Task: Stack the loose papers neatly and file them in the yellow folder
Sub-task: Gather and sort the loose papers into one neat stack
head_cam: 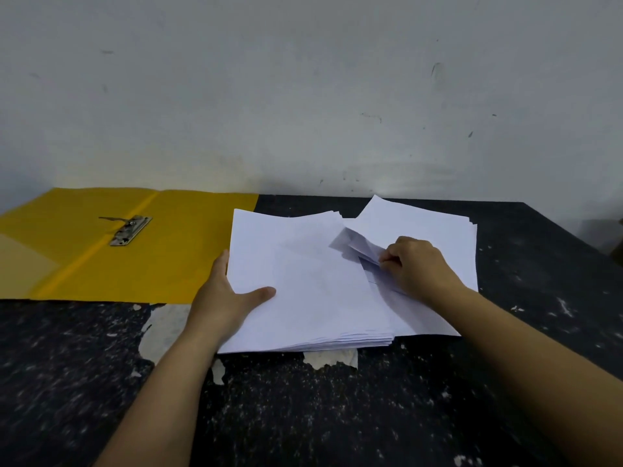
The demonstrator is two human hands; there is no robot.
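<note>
A thick stack of white papers (303, 281) lies on the dark table, its sheets fanned and uneven. My left hand (226, 298) holds the stack's left edge, thumb on top and fingers underneath. My right hand (414, 264) pinches the lifted corners of a few sheets near the stack's right side. More loose white sheets (431, 227) lie skewed beneath and behind that hand. The yellow folder (175, 251) lies open flat to the left, with its metal clip (129, 230) near the spine.
The black table (337, 416) has a worn, speckled top with pale patches where the surface has peeled. A white wall (303, 96) rises right behind the table. The table's right corner (539, 214) lies just past the papers.
</note>
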